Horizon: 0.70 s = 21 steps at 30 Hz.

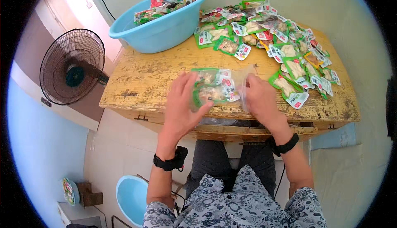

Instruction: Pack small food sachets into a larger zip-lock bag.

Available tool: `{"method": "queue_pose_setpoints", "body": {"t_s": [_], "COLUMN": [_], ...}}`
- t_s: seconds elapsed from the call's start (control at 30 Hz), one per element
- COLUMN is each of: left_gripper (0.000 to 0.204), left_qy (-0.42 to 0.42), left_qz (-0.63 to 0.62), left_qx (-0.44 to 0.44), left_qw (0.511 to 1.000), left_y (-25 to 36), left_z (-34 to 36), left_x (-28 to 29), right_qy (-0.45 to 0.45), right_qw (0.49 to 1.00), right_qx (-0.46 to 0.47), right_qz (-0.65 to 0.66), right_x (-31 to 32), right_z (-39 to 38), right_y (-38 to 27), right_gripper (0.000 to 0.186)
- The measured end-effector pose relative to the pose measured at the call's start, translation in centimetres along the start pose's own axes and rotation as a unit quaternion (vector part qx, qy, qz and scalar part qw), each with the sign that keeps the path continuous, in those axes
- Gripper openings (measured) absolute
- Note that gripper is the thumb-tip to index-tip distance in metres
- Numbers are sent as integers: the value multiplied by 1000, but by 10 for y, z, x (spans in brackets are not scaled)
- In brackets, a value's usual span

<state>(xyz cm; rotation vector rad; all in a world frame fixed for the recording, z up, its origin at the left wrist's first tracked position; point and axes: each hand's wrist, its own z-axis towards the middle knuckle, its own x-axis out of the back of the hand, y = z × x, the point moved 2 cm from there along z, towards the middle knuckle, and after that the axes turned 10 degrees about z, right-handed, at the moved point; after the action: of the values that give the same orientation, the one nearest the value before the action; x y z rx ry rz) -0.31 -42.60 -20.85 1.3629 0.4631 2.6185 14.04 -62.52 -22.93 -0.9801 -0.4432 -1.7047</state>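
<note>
In front of me over the table are two snack packets [211,92] with green edges and pale food showing, which appear to lie inside a clear plastic bag [238,77]. My left hand [180,100] grips the bag's left end, its thumb across the lower packet and its fingers along the left side. At the other end, my right hand [261,101] has its fingers curled on the clear edge of the bag. A heap of similar small packets [285,50] spreads over the back and right of the table.
The worn yellow wooden table [140,77] has a drawer [231,131] pulled partly out under my wrists. A blue basin [165,31] holding more packets stands at the back left. A black fan [73,66] is left of the table; another blue basin [130,199] sits below, left of my legs.
</note>
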Motion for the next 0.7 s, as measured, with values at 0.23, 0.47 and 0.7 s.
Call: {"method": "queue_pose_setpoints", "body": {"t_s": [0.23,0.47,0.7], "left_gripper": [70,51,43], "left_qy": [-37,-120,-137], "left_qz": [89,75,126], "left_qx": [-120,-138,-112], "left_qw": [988,980,976], "left_y": [23,17,32], "left_z": [8,10,8], "left_x": [-8,-28,-19], "right_qy": [-32,58,62], "right_qw": [998,993,994], "right_qx": [53,-98,-94], "right_qz": [-33,-22,-1], "right_x": [5,-1,0], "right_z": [4,-4,-3], "right_y": [-8,11,11], "right_gripper": [4,3,4]}}
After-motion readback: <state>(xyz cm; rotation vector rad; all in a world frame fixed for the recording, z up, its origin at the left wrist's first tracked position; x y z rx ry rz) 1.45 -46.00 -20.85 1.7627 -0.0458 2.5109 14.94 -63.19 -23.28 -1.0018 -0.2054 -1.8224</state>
